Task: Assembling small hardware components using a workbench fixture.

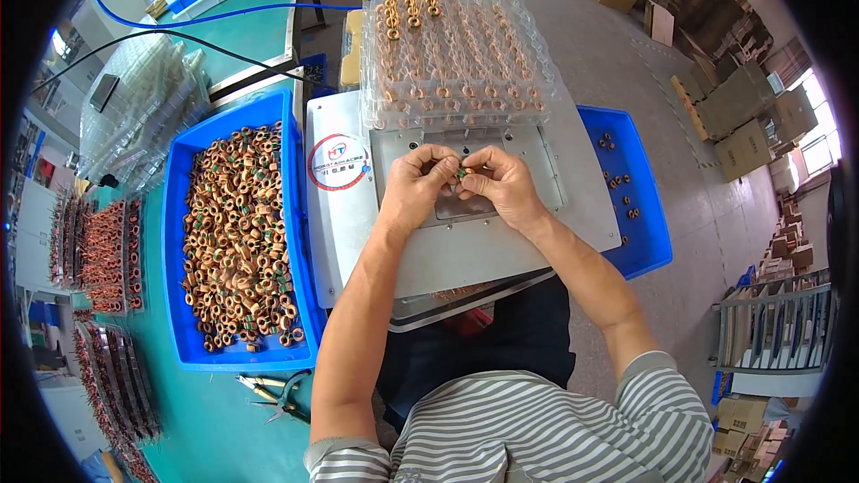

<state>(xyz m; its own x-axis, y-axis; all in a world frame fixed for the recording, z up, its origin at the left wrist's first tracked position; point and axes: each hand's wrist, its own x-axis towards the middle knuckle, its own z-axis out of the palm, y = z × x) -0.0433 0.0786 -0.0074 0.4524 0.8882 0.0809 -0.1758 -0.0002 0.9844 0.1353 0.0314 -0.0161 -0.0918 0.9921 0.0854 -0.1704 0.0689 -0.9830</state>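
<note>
both hands meet over the grey machine plate [501,233]. the left hand [419,186] and right hand [503,183] pinch one small coil [462,174] between closed fingers. a clear tray [456,54] of coils lies beyond; a blue bin [179,215] of coils sits left.

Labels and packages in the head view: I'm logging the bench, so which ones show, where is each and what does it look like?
Round sticker: on the white machine top, left of the hands; red ring, white centre.
Cardboard boxes: stacked on the floor at far right; brown, rectangular.
Clear blister trays: stacked behind the hands; transparent plastic holding copper coils.
Blue bin: left of the machine; rectangular, full of copper coils.
No screens in view.
</note>
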